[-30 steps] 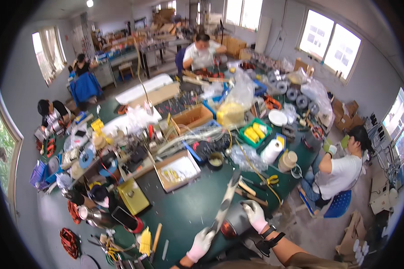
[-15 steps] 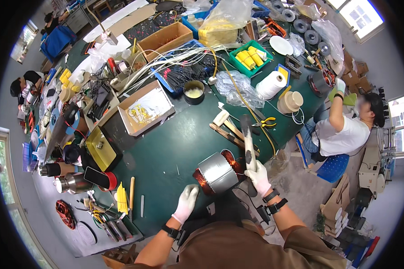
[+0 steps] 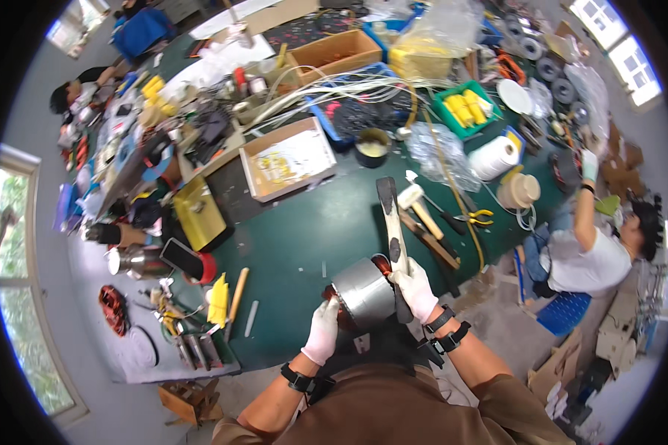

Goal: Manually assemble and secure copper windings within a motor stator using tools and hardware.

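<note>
A silver cylindrical motor stator (image 3: 364,291) with copper windings at both ends lies on its side at the table's near edge. My left hand (image 3: 322,331), in a white glove, closes its fingers on the winding at the stator's left end. My right hand (image 3: 414,291), also gloved, grips a long bar-like tool (image 3: 394,226), pale with dark patches. The bar stands close against the stator's right end and partly covers the copper there. Its lower end shows below my fingers. Just right of it lie a white-headed mallet (image 3: 417,208) and yellow-handled pliers (image 3: 476,217).
Behind are a cardboard tray (image 3: 326,167) of small yellow pieces, a dark round tin (image 3: 372,152) and a green bin (image 3: 488,124) of yellow rolls. White string spools (image 3: 495,157) stand at right, near a seated co-worker (image 3: 590,256). Hand tools (image 3: 200,352) crowd the left.
My left hand has come right and up from beside the stator onto its left winding. The bar in my right hand now leans further left. The whole view has shifted.
</note>
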Motion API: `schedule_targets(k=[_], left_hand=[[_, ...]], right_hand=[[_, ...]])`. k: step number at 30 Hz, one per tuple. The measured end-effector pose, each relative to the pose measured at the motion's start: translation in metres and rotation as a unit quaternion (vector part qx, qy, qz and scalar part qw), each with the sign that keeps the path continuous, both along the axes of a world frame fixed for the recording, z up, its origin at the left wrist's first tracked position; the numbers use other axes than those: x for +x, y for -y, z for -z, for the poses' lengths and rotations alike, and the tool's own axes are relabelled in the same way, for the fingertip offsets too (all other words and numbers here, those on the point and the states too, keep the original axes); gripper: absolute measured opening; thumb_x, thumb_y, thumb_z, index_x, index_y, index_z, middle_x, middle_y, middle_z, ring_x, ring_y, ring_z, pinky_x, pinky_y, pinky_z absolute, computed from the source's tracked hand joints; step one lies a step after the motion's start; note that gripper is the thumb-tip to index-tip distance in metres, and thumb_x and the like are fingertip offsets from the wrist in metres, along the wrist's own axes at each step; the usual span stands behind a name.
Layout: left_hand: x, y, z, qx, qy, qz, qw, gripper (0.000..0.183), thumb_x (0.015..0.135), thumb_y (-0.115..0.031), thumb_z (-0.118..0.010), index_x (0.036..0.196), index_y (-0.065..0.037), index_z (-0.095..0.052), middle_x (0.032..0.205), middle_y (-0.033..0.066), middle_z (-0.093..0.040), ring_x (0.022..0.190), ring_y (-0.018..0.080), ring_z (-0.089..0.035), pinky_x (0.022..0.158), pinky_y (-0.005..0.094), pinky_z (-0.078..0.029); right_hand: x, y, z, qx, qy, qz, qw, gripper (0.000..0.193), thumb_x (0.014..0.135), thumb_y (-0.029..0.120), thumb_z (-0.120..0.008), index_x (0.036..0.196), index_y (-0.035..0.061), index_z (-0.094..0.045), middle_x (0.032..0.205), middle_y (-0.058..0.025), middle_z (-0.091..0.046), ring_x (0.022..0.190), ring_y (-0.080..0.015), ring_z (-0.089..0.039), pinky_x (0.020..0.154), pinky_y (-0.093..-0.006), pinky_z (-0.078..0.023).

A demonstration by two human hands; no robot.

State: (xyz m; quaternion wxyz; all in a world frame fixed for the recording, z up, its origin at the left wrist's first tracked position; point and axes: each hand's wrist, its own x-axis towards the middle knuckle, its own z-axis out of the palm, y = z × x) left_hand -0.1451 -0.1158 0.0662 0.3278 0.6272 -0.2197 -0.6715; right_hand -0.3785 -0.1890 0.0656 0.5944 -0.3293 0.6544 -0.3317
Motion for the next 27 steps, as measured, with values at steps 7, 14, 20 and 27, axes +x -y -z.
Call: schedule_targets(k=[7,14,20,27], left_hand=[[0.044,-0.020,0.012,0.099,-0.080,-0.140,0.982,0.040,0.110,-0.036,-0.049,0.117,0.001,-0.065,0.098,0.0068,-0.070,0.084,0.0169,-0.068,0.073,0.0317,-0.055],[0.057,-0.002,0.010,0.071,-0.066,-0.119,0.988,0.048,0.108,-0.040,-0.052,0.123,0.005,-0.063,0.108,0.0099,-0.071,0.092,0.0179,-0.071,0.080,0.0326,-0.058],[0.062,0.001,0.029,0.029,-0.108,-0.130,0.985,0.041,0.111,-0.039,-0.052,0.115,0.001,-0.062,0.103,0.0076,-0.070,0.089,0.0150,-0.068,0.080,0.0322,-0.056],[0.054,0.003,0.037,-0.026,-0.028,-0.154,0.987,0.037,0.113,-0.035,-0.051,0.114,0.001,-0.060,0.102,0.0049,-0.065,0.092,0.0112,-0.062,0.084,0.0306,-0.053]], right_hand=[[0.049,-0.006,0.004,-0.064,-0.128,-0.178,0.974,0.034,0.086,0.025,-0.072,0.103,-0.0012,-0.059,0.092,-0.0247,-0.067,0.090,-0.0428,-0.067,0.082,-0.0469,-0.053],[0.017,-0.012,-0.060,-0.119,-0.335,-0.171,0.919,0.045,0.091,0.028,-0.075,0.121,0.0008,-0.054,0.087,-0.0263,-0.069,0.083,-0.0468,-0.070,0.072,-0.0505,-0.056],[0.021,-0.055,-0.081,-0.029,-0.383,-0.222,0.896,0.057,0.088,0.032,-0.075,0.131,0.0020,-0.052,0.100,-0.0240,-0.073,0.093,-0.0449,-0.072,0.083,-0.0503,-0.058],[0.056,-0.068,-0.071,-0.122,-0.380,-0.201,0.894,0.048,0.089,0.022,-0.071,0.129,-0.0004,-0.057,0.113,-0.0227,-0.070,0.088,-0.0437,-0.072,0.079,-0.0470,-0.059]])
